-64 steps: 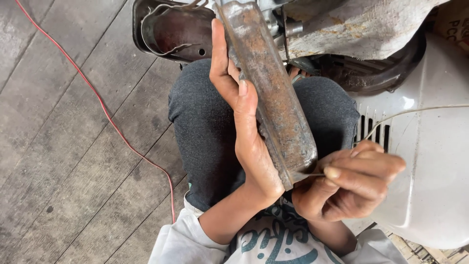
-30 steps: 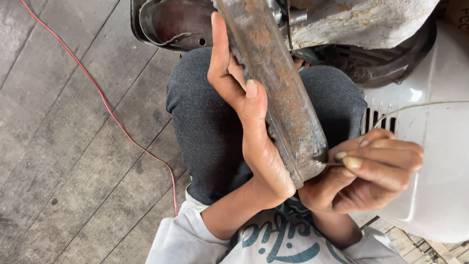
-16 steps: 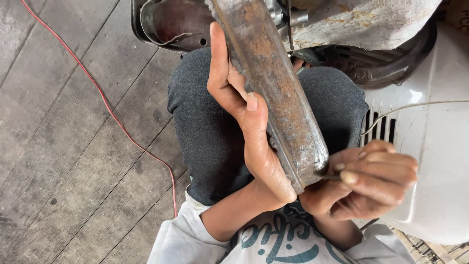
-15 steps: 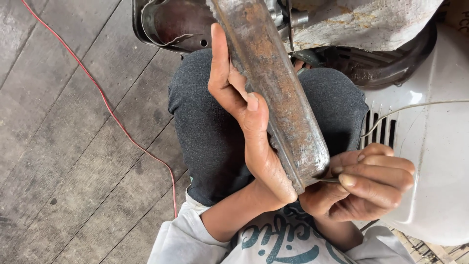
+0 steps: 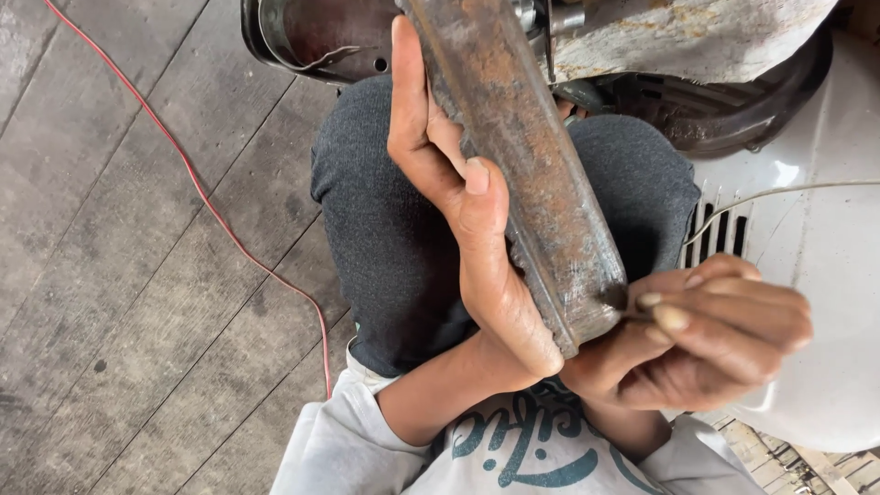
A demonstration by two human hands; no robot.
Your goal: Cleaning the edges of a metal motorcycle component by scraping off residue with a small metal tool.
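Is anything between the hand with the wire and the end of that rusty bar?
Nothing visible. The right hand pinches a thin wire right at the end of the rusty metal bar; the left hand holds the bar's side.

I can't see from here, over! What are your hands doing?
Left hand gripping rusty metal bar. Right hand pinching thin wire at the bar's near end. Nothing blocking.

The right hand [image 5: 706, 344] drew back from the far right to the near end of the rusty bar [image 5: 522, 165], pinching the wire [image 5: 779, 192].
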